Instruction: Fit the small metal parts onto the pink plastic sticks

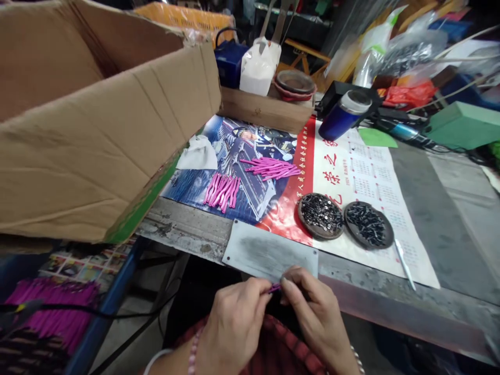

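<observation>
With both hands, we pinch one small, slim purple piece between our fingertips, just at the near edge of the smudged, pale grey rectangular plate. Our left hand nips it between thumb and forefinger, and our right hand presses thumb against fingers at its other end, so only a short stretch shows; what lies under the fingertips we cannot tell. To handle something this thin well, we would do best with a light, even pressure from both sides, the two pinches in line so that the piece neither twists nor slips. Working over the plate rather than the gap in front of it seems wise, since a dropped part would land where we can see it. The round, brown-rimmed bowl of small dark metal rings and the round dark bowl of short black pins sit beyond our right hand, near enough that our elbow and wrist should swing wide of their rims.
</observation>
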